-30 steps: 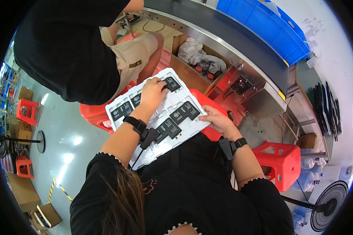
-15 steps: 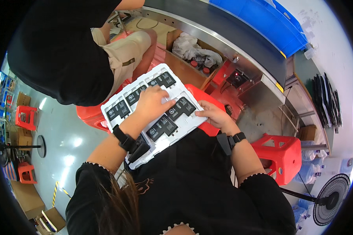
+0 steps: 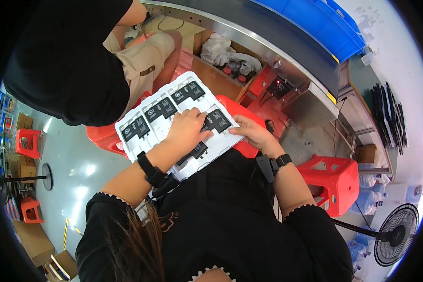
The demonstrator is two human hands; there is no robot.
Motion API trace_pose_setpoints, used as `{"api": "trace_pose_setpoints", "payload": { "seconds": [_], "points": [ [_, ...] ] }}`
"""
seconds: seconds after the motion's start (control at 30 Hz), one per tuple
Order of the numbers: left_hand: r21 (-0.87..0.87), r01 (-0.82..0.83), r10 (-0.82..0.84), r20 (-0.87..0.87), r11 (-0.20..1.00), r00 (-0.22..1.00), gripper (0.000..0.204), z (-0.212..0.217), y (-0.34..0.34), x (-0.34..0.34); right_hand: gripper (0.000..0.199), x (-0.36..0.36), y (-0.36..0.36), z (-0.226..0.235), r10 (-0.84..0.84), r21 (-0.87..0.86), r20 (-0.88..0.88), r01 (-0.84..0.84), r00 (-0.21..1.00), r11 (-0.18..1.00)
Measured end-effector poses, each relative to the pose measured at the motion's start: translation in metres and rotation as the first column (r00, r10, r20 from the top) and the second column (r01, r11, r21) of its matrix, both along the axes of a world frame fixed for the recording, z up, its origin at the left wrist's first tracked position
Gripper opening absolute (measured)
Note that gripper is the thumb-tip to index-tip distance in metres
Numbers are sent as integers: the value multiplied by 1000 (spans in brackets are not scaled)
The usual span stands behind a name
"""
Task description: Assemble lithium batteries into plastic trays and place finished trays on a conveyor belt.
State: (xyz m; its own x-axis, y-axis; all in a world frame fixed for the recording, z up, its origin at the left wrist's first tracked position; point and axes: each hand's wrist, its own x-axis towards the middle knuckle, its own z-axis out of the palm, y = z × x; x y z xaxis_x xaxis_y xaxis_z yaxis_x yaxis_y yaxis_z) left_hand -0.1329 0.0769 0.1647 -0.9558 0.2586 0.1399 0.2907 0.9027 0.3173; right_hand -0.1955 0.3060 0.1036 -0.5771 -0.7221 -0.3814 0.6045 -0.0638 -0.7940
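Note:
A white moulded plastic tray (image 3: 160, 128) rests tilted across my lap. In its recesses lie several flat black L-shaped batteries: a top one (image 3: 188, 92), a middle one (image 3: 160, 109) and a left one (image 3: 136, 129) in the far row. A right battery (image 3: 217, 121) and a lower battery (image 3: 197, 152) sit in the near row, both partly covered by my left hand (image 3: 187, 133). That hand lies over the tray with its fingers stretched out and thumb apart. My right hand (image 3: 253, 133) grips the tray's right edge, thumb and fingers closed on it.
A person in black (image 3: 66, 61) sits close at the far left. Red stools (image 3: 331, 183) stand at right and beneath the tray. Ahead runs a dark conveyor belt (image 3: 291, 40) with a blue crate (image 3: 315, 23). A carton (image 3: 230, 75) holds plastic bags; a fan (image 3: 396, 235) stands at lower right.
My left hand has slid toward the tray's near row, uncovering the far-row batteries and covering more of the near ones. My right hand keeps its grip. The whole view has shifted slightly.

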Motion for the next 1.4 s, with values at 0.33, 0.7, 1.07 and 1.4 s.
{"api": "trace_pose_setpoints", "payload": {
  "seconds": [0.33, 0.7, 1.07, 1.4],
  "points": [
    [-151, -19, 75, 381, 988, 922, 40, 44, -34, 51, 35, -3, 2, -3, 27, 39, -12, -27, 1000, 999],
    [-230, -38, 127, 388, 973, 913, 27, 31, -45, 64, 34, -3, 2, 1, 30, 51, -56, -27, 998, 998],
    [158, -644, 662, -145, 749, 735, 59, 8, -118, 91, 32, 2, 0, 3, -12, 33, 44, 11, 999, 999],
    [553, -679, -82, 743, -484, 664, 53, -44, -135, 145, 36, 3, -3, 19, 17, 31, 33, -18, 999, 999]
  ]
}}
